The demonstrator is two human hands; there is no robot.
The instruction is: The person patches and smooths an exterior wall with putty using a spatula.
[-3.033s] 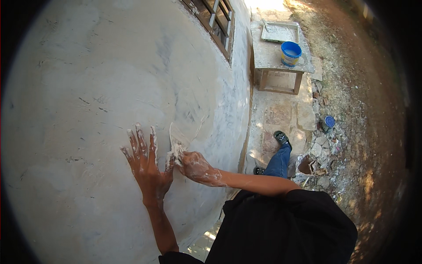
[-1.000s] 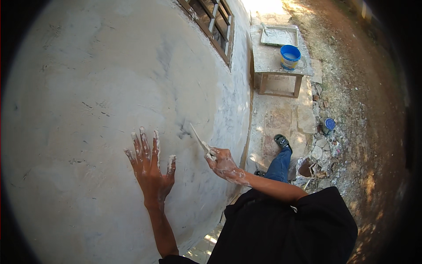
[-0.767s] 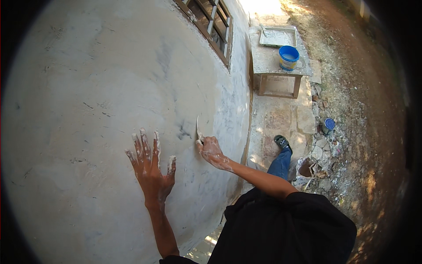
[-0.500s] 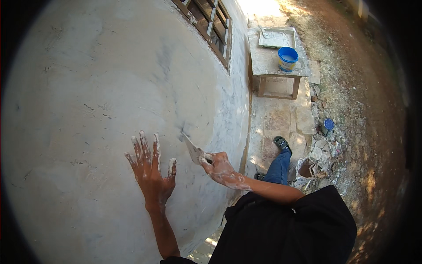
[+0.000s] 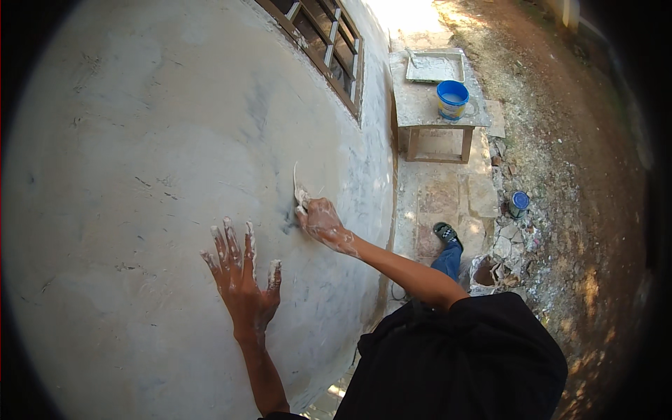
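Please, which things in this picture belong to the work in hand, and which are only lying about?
Belong to the work:
scraper, in the right hand's grip
wall, behind the scraper
probably also the white-smeared tray and blue-rimmed bucket, both on the table

Lying about, it seems:
blue-lidded can
open bag
broken stones

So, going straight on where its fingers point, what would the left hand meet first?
The left hand points up along the wall, left of the window, and that way looks free as far as the picture shows; depth is unclear, so it might brush the wall.
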